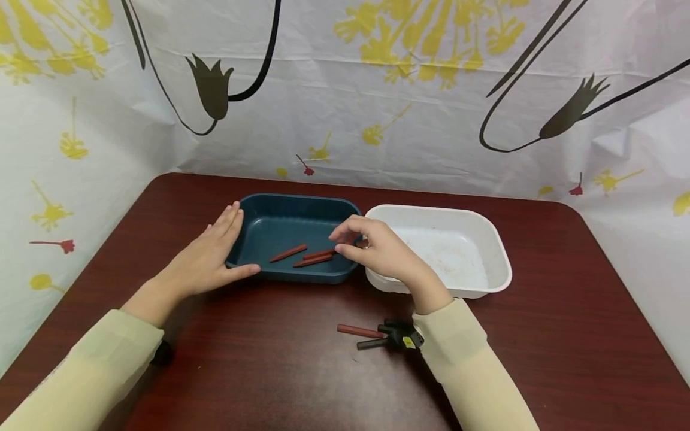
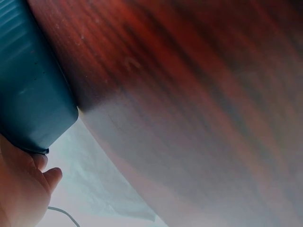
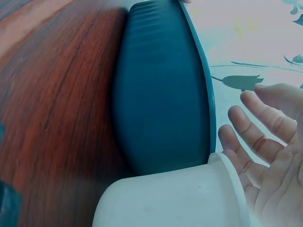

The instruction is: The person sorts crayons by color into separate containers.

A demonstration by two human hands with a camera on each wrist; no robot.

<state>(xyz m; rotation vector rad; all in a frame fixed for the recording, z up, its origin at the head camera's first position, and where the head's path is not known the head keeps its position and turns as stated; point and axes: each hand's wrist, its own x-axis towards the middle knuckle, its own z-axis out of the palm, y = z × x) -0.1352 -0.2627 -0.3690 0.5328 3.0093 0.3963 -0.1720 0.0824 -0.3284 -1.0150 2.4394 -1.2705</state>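
A dark teal tray (image 1: 269, 236) stands on the table with several reddish-brown pointed sticks (image 1: 288, 253), like crayons, lying toward its front right. My left hand (image 1: 207, 254) lies along the tray's left rim, fingers fairly straight, thumb at the front corner. My right hand (image 1: 380, 248) hovers over the place where the teal tray meets a white tray (image 1: 496, 263). Its fingers are loosely bent and apart; in the right wrist view nothing sits between these fingers (image 3: 258, 142). A bit of reddish stick shows behind that hand, partly hidden.
Below my right wrist is a black object (image 1: 396, 335), with a reddish stick (image 1: 356, 330) and a dark stick (image 1: 372, 344) beside it. The white tray holds only faint brownish specks. A patterned white sheet (image 1: 323, 90) hangs behind the brown table (image 1: 259, 359).
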